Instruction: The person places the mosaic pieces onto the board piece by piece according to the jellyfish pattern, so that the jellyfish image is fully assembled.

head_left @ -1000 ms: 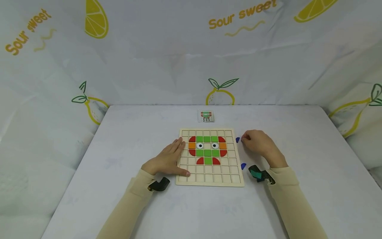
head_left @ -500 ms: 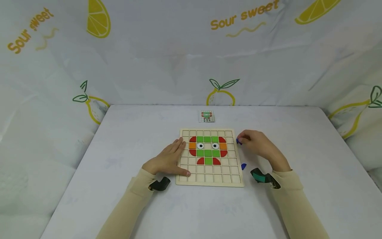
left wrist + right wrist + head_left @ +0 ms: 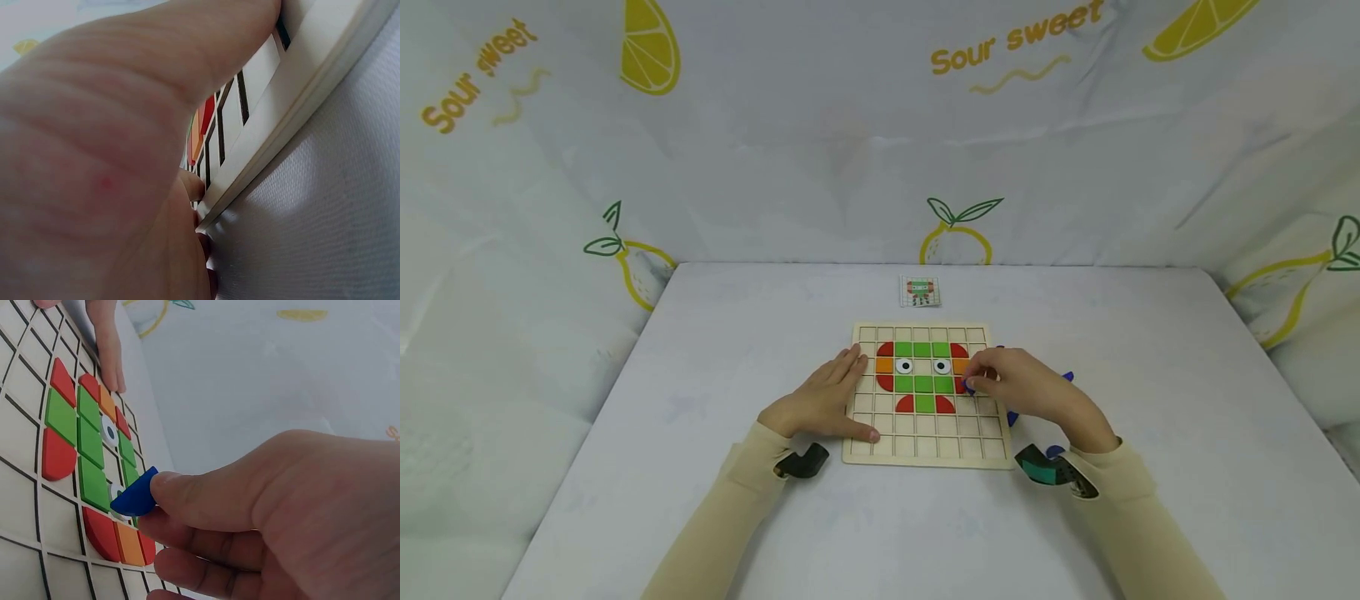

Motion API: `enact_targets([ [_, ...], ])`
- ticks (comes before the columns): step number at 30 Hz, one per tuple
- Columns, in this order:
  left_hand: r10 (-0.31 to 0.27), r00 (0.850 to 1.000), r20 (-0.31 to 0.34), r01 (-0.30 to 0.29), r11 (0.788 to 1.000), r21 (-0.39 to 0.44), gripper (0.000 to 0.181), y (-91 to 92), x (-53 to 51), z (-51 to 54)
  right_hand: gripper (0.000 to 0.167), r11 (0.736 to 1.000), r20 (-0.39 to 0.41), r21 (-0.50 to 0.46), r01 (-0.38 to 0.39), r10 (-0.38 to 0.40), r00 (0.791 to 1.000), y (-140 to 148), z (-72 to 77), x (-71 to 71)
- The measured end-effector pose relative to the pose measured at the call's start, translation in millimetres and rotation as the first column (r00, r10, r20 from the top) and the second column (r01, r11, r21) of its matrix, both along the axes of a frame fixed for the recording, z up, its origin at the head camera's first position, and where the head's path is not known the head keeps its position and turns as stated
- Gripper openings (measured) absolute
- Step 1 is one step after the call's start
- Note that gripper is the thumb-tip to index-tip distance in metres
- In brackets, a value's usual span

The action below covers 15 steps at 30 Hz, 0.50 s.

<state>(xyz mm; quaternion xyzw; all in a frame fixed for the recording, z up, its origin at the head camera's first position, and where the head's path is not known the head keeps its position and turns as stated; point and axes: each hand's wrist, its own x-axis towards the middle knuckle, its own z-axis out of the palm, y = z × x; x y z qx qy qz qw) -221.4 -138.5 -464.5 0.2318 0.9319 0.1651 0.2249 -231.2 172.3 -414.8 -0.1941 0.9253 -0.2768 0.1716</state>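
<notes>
A pale wooden grid board (image 3: 928,459) lies on the table, bearing red, green and orange tiles and two eye tiles in a face-like pattern. My left hand (image 3: 822,400) rests on its left edge, fingers spread and straight, the thumb on the front left squares. In the right wrist view, a blue quarter-round tile (image 3: 135,495) is pinched between thumb and forefinger of my right hand (image 3: 250,512). That hand is over the right part of the board, by the lower right red tile. The left wrist view shows mostly the palm and the board's edge (image 3: 275,122).
Behind the board lies a small picture card (image 3: 920,292) with a similar pattern. More blue tiles (image 3: 1012,418) lie right of the board, partly hidden by my right hand and wrist, one blue tile (image 3: 1068,377) beyond the wrist. A lemon-print cloth (image 3: 775,167) hangs behind.
My right hand has picked up a blue tile beside the board and carried it left and nearer, over the board's right side. My left hand has stayed in place.
</notes>
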Motion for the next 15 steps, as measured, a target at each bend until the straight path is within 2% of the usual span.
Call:
enact_targets([
  [8, 0.004, 1.000, 0.003, -0.004, 1.000, -0.001, 0.121, -0.3, -0.1, 0.4, 0.013, 0.997, 0.039, -0.012, -0.082, 0.083, 0.996, -11, -10.6, 2.3],
  [15, 0.005, 1.000, 0.008, -0.005, 1.000, 0.006, 0.122, -0.8, -0.4, -0.3, 0.009, 0.994, 0.101, -0.012, -0.110, 0.111, 0.989, -23, -13.8, 7.0],
])
